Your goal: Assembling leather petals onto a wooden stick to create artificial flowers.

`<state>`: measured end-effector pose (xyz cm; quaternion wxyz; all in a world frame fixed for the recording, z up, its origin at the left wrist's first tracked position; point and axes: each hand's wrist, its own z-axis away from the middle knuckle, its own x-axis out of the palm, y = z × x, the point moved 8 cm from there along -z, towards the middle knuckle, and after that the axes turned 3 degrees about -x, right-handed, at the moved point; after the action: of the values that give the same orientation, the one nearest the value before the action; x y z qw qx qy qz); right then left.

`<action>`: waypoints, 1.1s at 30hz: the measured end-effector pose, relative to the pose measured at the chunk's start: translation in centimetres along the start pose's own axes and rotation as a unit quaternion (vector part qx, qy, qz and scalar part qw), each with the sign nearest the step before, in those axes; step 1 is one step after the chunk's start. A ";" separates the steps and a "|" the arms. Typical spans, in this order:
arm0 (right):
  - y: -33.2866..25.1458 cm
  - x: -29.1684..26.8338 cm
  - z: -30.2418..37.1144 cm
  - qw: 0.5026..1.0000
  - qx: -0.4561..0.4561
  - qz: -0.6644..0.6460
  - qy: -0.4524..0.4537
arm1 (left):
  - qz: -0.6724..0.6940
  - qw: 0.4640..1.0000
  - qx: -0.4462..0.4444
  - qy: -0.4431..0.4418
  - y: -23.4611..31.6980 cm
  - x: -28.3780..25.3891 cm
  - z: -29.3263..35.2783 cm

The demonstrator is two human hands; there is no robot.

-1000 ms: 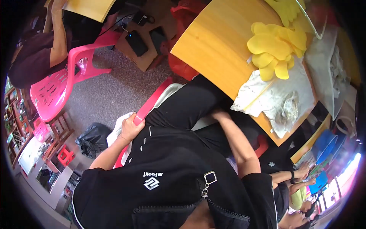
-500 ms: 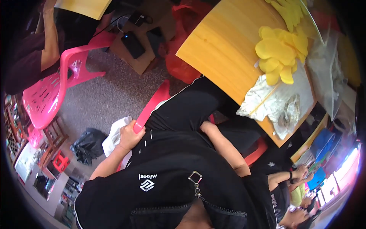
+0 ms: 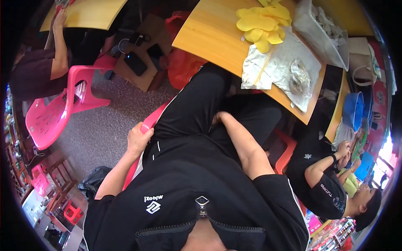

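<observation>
My left hand (image 3: 139, 139) is wrapped round the front end of a pink plastic chair arm (image 3: 157, 117), beside my left thigh. Between my thighs rests my right hand (image 3: 218, 118), its fingers hidden by the black trousers (image 3: 190, 102), so its hold cannot be made out. Ahead and to the right stands a yellow wooden table (image 3: 213, 35). On it lie a pile of yellow petal-shaped pieces (image 3: 261, 25), a crumpled white cloth (image 3: 256, 69) and a clear plastic bag (image 3: 299, 77) on white material.
A whitish plastic bin (image 3: 310, 29) stands on the table's far right. Red bags (image 3: 184, 69) hang near its left edge, beside a cardboard box (image 3: 144, 81) bearing phones. An unoccupied pink chair (image 3: 50, 121) stands at left. A co-worker (image 3: 331, 188) sits at right, another person (image 3: 42, 71) at far left.
The view has shifted, so the table sits higher and further left, and the whitish bin shows more fully. My left hand keeps its grip on the chair arm; my right stays between my thighs.
</observation>
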<state>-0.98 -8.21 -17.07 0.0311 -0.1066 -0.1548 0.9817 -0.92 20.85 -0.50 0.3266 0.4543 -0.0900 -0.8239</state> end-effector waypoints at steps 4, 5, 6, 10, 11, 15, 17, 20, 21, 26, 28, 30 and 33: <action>-0.3 0.8 -0.6 0.999 -0.031 -0.009 0.012 | 0.001 1.000 0.011 0.010 0.6 -0.1 0.6; -0.4 0.8 -0.9 0.999 -0.037 -0.017 0.012 | 0.013 1.000 -0.010 -0.008 0.3 0.5 0.4; -0.6 0.3 -1.2 0.999 -0.041 -0.027 0.015 | 0.003 1.000 0.003 -0.016 1.5 0.4 0.3; -0.6 1.1 -0.5 0.996 -0.045 -0.069 0.016 | 0.005 0.997 0.071 0.027 1.1 0.0 0.4; -0.4 0.8 -0.7 0.996 -0.042 -0.080 0.014 | 0.020 0.997 0.070 0.036 1.0 -0.2 0.2; 3.3 0.9 -1.7 0.995 -0.039 -0.094 0.007 | 0.006 0.999 0.008 -0.034 2.1 -0.3 -3.1; 2.3 -1.0 -4.3 0.995 -0.033 -0.096 0.019 | 0.011 0.999 0.037 -0.036 4.5 0.1 -3.6; 2.5 -1.1 -4.4 0.995 -0.030 -0.091 0.034 | 0.019 0.996 0.075 -0.035 4.3 0.0 -3.5; 2.6 -1.3 -4.2 0.995 -0.031 -0.088 0.044 | 0.045 0.996 0.061 -0.039 3.7 0.2 -3.6; 4.4 -0.7 -2.1 0.990 -0.012 -0.106 0.091 | 0.023 0.989 0.098 -0.113 5.8 0.8 -4.2; 1.3 -2.6 3.6 0.984 -0.023 0.029 0.173 | -0.045 0.990 0.095 -0.096 6.5 -0.5 -4.1; 0.6 -3.7 7.9 0.973 -0.020 0.026 0.229 | -0.140 0.930 0.312 0.132 12.7 -3.5 -3.3; -0.2 -4.3 11.4 0.966 -0.060 0.008 0.253 | -0.073 0.884 0.448 0.117 23.6 -4.1 -3.8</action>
<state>0.72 -11.83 -5.55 0.0548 -0.3545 -0.1996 0.9118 14.43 5.80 10.71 0.0356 0.6504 -0.3771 -0.6584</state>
